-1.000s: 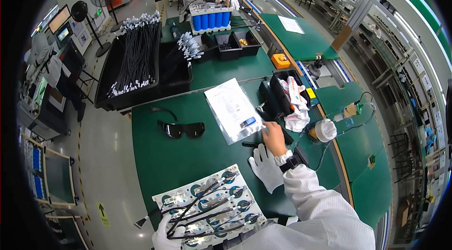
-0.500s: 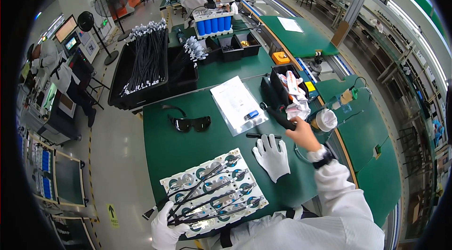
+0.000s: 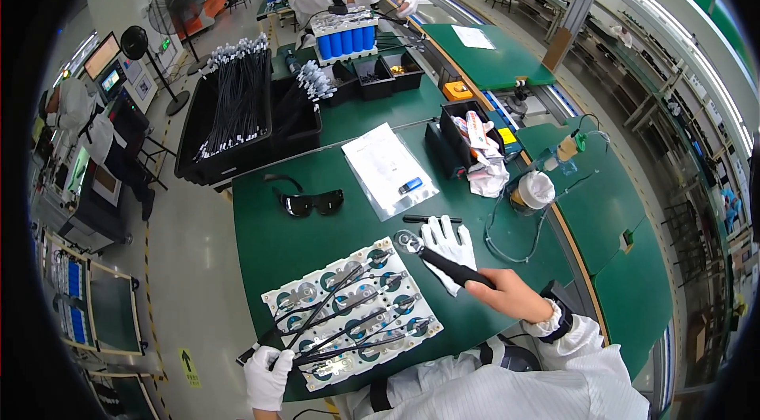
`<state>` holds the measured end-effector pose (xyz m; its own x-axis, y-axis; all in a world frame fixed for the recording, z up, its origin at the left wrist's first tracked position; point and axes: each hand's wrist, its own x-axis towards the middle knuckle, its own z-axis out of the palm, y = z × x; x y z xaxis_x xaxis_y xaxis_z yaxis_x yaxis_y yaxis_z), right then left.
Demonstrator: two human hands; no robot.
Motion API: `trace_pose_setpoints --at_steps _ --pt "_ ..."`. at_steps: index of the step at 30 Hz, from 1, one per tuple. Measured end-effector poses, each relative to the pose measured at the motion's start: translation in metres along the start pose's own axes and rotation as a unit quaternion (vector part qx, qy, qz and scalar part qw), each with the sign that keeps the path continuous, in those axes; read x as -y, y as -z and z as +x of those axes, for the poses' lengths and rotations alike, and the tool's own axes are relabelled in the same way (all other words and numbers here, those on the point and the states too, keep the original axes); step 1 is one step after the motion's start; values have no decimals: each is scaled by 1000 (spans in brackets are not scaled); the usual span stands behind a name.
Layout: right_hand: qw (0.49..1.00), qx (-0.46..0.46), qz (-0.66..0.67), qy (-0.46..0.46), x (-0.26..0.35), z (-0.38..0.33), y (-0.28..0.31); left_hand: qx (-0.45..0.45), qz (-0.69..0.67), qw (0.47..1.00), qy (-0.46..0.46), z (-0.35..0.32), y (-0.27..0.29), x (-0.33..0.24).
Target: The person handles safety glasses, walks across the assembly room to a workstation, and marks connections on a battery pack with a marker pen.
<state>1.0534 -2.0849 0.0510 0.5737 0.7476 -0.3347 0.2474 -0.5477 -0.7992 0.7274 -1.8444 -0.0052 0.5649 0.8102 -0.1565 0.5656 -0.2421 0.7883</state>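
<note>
A white battery module [image 3: 317, 293] with round cell ends lies on the green table in front of me. Black cables [image 3: 348, 311] run across its top and gather at its left edge. My left hand [image 3: 267, 376], in a white glove, is closed on the gathered cables there. My bare right hand [image 3: 507, 293] grips the black handle of a ratchet wrench [image 3: 450, 266]. The wrench's round metal head points toward the module's upper right corner, just apart from it. Beneath the wrench lies an empty white glove [image 3: 445, 235], partly covered by the handle.
A black pen [image 3: 431, 219], a sheet in a clear sleeve [image 3: 384, 163] and dark glasses [image 3: 309, 203] lie farther back. Black bins hold bundled cables [image 3: 233, 99]. A bottle [image 3: 532, 192] and a black box [image 3: 453, 143] stand right. Across the table, another person handles a blue-cell pack [image 3: 347, 41].
My right hand has brought the ratchet wrench from beside the black box down and left, over the white glove. My left hand stays at the cables. The whole view has shifted slightly.
</note>
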Motion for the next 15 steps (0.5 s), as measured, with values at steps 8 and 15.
trace_pose_setpoints --at_steps 8,15 --pt "997 48 43 -47 -6 9 -7 -3 -4 999 -47 0 -4 6" --pt "991 93 58 -73 -1 17 -3 -10 33 997 -73 1 -3 9"
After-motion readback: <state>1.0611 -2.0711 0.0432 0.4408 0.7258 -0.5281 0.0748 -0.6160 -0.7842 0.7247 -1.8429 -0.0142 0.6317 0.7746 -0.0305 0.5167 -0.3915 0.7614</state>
